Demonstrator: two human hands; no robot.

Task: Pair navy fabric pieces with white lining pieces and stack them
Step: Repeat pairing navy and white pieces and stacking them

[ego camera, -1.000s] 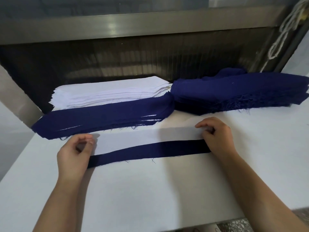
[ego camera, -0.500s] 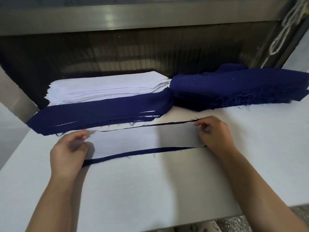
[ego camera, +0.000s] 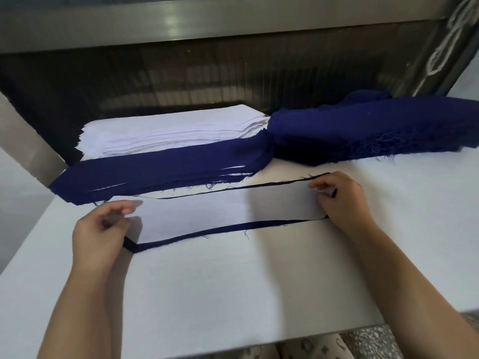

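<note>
On white table [ego camera: 233, 294], hands [ego camera: 99, 235] [ego camera: 346, 200] pinch white lining [ego camera: 220, 211] ends, navy piece [ego camera: 207, 232] beneath

A long white lining strip [ego camera: 220, 213] lies over a navy fabric strip [ego camera: 207, 232] on the white table [ego camera: 233, 294], the navy showing only as thin lines along its near and far edges. The left hand [ego camera: 101, 234] pinches the pair's left end, the right hand [ego camera: 342, 200] its right end (fingers curled on both). Behind lie a white lining stack [ego camera: 168, 130], a navy-topped stack [ego camera: 160, 172] and a heaped navy pile [ego camera: 375, 128].
</note>
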